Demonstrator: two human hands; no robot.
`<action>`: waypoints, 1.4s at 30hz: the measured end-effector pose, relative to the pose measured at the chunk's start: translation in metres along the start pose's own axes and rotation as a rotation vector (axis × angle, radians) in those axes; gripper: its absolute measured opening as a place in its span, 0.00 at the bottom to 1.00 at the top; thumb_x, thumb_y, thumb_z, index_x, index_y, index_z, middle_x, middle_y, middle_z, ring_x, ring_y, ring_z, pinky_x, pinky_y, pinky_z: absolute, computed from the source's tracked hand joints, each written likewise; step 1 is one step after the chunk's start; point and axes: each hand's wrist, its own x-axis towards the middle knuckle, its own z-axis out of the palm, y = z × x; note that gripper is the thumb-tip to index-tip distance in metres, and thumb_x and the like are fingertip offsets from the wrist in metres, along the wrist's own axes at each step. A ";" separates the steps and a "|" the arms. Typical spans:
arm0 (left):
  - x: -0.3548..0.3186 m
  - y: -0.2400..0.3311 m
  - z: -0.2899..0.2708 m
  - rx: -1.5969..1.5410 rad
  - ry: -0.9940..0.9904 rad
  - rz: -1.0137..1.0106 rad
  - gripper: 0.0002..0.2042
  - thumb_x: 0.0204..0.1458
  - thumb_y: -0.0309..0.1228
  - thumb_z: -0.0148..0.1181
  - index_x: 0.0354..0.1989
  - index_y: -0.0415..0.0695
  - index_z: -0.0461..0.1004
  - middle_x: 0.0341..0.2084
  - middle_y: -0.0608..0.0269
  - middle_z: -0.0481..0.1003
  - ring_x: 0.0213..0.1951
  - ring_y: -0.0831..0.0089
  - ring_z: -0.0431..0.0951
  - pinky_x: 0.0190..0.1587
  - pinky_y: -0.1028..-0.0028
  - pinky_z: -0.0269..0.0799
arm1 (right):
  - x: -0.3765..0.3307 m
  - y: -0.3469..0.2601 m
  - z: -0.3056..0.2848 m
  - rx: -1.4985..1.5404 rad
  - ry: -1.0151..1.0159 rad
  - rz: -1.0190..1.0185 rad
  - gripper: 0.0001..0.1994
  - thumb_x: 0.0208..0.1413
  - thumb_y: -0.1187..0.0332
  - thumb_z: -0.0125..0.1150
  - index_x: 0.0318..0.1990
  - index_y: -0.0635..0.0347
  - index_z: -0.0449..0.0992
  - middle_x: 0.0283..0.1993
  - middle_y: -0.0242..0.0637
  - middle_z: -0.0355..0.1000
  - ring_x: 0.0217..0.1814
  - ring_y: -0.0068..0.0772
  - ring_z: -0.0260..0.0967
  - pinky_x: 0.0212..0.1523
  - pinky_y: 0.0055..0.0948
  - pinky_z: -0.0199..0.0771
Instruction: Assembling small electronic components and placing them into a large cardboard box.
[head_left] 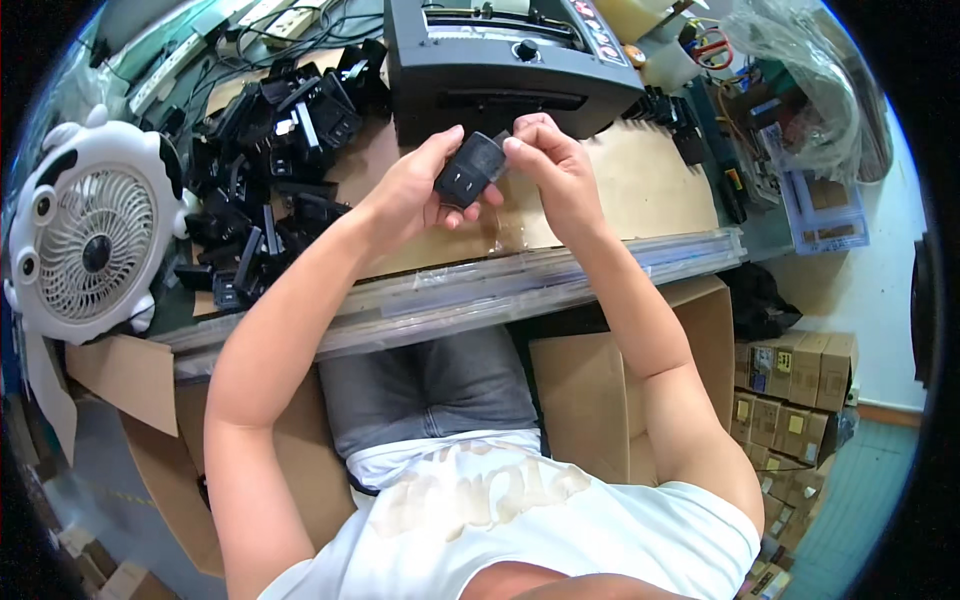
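My left hand [415, 185] is closed round a small black power adapter [470, 170], its fingers underneath and the thumb along the side. Two small slots or metal marks show on the adapter's upward face. At its upper right end my right hand [560, 170] pinches, thumb against forefinger, at what looks like a strip of clear tape [502, 141]; the fingers hide most of it. Both hands are above the brown work board [650, 185], just in front of a black tape dispenser [500, 75].
A heap of black adapters [275, 150] covers the board's left side, beside a white fan [95, 250]. More black adapters [675, 120] line the right. Open cardboard boxes [580, 400] flank my legs below the table edge. Stacked cartons [790, 370] stand at far right.
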 end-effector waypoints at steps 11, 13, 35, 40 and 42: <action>-0.002 -0.004 0.005 -0.008 -0.061 0.023 0.22 0.65 0.47 0.40 0.49 0.39 0.69 0.30 0.56 0.77 0.23 0.78 0.72 0.17 0.86 0.63 | -0.008 0.007 0.005 -0.367 -0.054 -0.174 0.07 0.58 0.72 0.62 0.31 0.64 0.73 0.43 0.31 0.61 0.37 0.18 0.58 0.35 0.14 0.59; 0.000 -0.004 0.005 -0.029 -0.081 0.018 0.19 0.65 0.43 0.41 0.49 0.39 0.68 0.30 0.56 0.76 0.23 0.78 0.72 0.17 0.86 0.63 | -0.008 0.006 0.004 -0.399 -0.050 -0.182 0.07 0.58 0.72 0.62 0.30 0.64 0.73 0.43 0.30 0.61 0.36 0.18 0.58 0.34 0.14 0.59; -0.003 -0.007 0.011 0.184 -0.008 0.132 0.10 0.58 0.29 0.42 0.44 0.39 0.64 0.29 0.56 0.74 0.23 0.77 0.70 0.20 0.83 0.63 | -0.007 0.010 0.007 -0.701 -0.014 -0.302 0.08 0.54 0.72 0.67 0.30 0.63 0.73 0.44 0.34 0.67 0.32 0.19 0.61 0.30 0.15 0.63; -0.007 -0.006 0.012 0.270 -0.030 0.146 0.10 0.57 0.28 0.41 0.45 0.39 0.63 0.29 0.57 0.74 0.23 0.77 0.70 0.20 0.83 0.63 | -0.010 0.006 0.011 -0.489 -0.026 -0.209 0.07 0.56 0.72 0.65 0.35 0.63 0.73 0.44 0.38 0.71 0.33 0.20 0.64 0.32 0.17 0.66; -0.005 -0.008 0.013 0.255 -0.003 0.164 0.11 0.59 0.30 0.41 0.46 0.40 0.64 0.28 0.58 0.73 0.23 0.78 0.70 0.19 0.85 0.61 | -0.010 0.003 0.014 -0.314 -0.045 -0.089 0.07 0.57 0.71 0.63 0.37 0.64 0.73 0.43 0.39 0.73 0.33 0.21 0.65 0.32 0.18 0.67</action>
